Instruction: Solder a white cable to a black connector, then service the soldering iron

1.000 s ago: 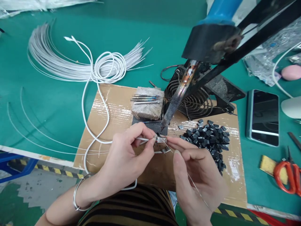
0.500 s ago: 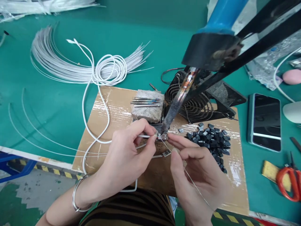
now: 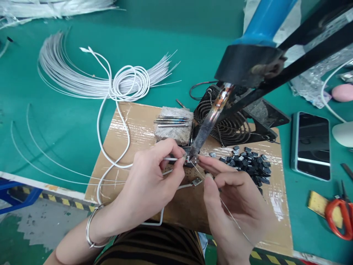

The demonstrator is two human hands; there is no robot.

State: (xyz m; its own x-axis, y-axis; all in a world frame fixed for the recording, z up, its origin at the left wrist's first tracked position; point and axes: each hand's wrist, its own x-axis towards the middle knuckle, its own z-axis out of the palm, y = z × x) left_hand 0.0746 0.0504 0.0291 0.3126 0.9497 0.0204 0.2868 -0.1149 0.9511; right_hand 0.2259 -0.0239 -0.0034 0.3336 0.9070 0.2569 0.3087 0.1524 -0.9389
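My left hand (image 3: 156,176) pinches a white cable (image 3: 170,159) just behind its metal USB plug (image 3: 195,159). The tip of a soldering iron (image 3: 206,129), mounted on a stand, comes down at the wire end of that plug. A thin solder wire (image 3: 234,219) is pinched between the thumb and finger of my right hand (image 3: 234,202), and its end reaches the plug under the tip. One fingertip of the right hand rests at the plug's far end. A second USB plug (image 3: 197,181) on a white cable lies below; my left hand hides part of its cable.
Black small parts (image 3: 248,165) are heaped on the cardboard (image 3: 132,121). Behind stand a black fan (image 3: 228,125) and a block with metal rods (image 3: 173,134). A wire bundle (image 3: 74,81) lies left; a phone (image 3: 311,145) and red-handled scissors (image 3: 335,217) lie right.
The right hand has moved slightly right with the solder wire. My left hand keeps its pinch on the cable, and the iron tip stays at the plug. The whole view has shifted a little.
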